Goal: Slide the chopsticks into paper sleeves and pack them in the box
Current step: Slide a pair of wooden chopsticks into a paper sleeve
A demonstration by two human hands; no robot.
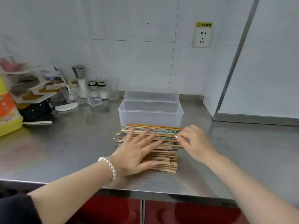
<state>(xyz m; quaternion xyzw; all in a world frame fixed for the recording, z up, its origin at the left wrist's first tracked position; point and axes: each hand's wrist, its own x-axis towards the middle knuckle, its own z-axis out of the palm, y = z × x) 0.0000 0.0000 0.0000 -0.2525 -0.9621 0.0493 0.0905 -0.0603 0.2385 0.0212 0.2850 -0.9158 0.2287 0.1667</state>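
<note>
Several chopsticks (163, 131) lie side by side across the steel counter, wooden and metal ones mixed. A stack of brown paper sleeves (163, 160) lies just in front of them. My left hand (137, 151) rests flat with spread fingers on the chopsticks and the sleeves. My right hand (192, 139) is at the right ends of the chopsticks, with thumb and forefinger pinching a tip there. A clear plastic box (150, 117) stands open behind the chopsticks, and its clear lid (151, 95) lies behind it.
Salt grinder (80, 81), small jars and glasses stand at the back left. A tiered rack (30, 88) with food trays and a yellow bag (8, 113) fill the left side. The counter's front edge (145, 190) is close to me. A wall corner juts out at the right.
</note>
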